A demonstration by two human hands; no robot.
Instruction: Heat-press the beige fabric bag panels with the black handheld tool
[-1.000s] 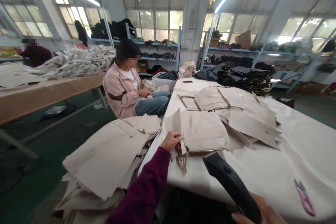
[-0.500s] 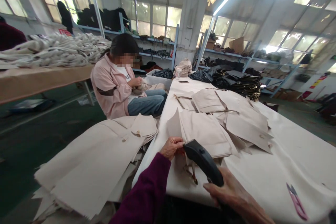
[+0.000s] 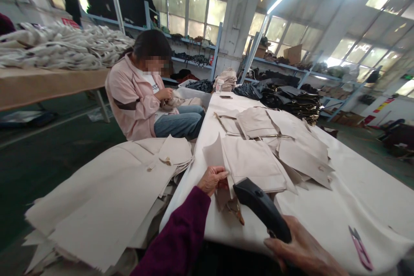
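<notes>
My left hand [image 3: 212,180] pinches the left edge of a beige fabric piece [image 3: 254,164] lying on the white table. Wrapped round the handle of a black handheld tool [image 3: 260,205] is my right hand [image 3: 297,241]. The tool's flat head is beside the fabric's lower left corner, a little right of my left fingers. A brass-coloured zipper end [image 3: 238,215] hangs below that corner. More beige pieces [image 3: 300,146] lie overlapping behind and to the right.
Pink-handled snips [image 3: 360,248] lie at the table's right front. A stack of beige panels [image 3: 113,189] stands left of the table. A seated person [image 3: 136,90] in a pink jacket handles fabric beyond it. Black pieces [image 3: 294,101] are piled at the far end.
My right hand and the black tool have moved slightly right and down, away from my left hand. My left hand keeps its pinch on the fabric edge. The view has shifted a little.
</notes>
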